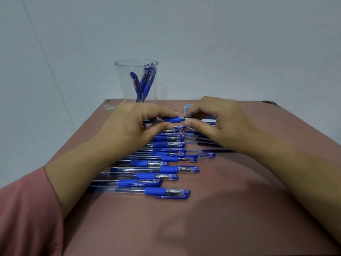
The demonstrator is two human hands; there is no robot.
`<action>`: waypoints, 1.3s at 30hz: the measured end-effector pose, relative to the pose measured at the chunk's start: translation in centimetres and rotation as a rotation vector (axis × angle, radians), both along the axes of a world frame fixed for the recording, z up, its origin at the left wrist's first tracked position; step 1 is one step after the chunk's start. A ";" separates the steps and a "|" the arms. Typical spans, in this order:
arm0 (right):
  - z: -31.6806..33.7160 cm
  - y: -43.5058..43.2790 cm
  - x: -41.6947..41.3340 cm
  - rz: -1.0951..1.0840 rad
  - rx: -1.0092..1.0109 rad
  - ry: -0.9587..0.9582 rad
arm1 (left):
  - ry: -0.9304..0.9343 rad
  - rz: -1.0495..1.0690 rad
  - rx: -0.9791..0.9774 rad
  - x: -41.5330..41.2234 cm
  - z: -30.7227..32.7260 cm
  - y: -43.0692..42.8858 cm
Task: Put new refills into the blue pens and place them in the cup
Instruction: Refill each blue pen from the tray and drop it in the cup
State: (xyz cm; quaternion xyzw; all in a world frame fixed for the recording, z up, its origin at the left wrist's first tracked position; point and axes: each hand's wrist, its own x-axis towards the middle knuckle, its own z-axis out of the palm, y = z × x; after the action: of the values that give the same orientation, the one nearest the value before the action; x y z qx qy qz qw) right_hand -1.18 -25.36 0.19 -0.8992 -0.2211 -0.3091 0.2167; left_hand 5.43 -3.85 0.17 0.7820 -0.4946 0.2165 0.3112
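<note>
My left hand pinches a blue pen by its blue rubber grip, holding it level above the table. My right hand pinches the metal tip end of the same pen between thumb and fingers. A loose clear cap lies on the table below my right hand. Several capped blue pens lie in a row beneath my hands. Several loose refills lie under my right hand, partly hidden. A clear plastic cup at the back holds several blue pens.
The brown table ends at its far edge just behind the cup, against a pale wall. A small white and blue container sits behind my right hand, mostly hidden. A pink sleeve covers my left arm.
</note>
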 end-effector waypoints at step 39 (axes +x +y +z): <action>1.9 -1.7 -1.4 -0.125 -0.023 0.406 | 0.118 0.071 0.065 0.6 -0.3 0.2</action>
State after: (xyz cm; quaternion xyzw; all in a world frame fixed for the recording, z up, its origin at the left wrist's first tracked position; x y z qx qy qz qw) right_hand -2.54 -27.03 2.13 -0.9575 -0.1201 -0.1317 0.2267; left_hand 6.06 -3.65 -0.11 0.8203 -0.4539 0.1649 0.3064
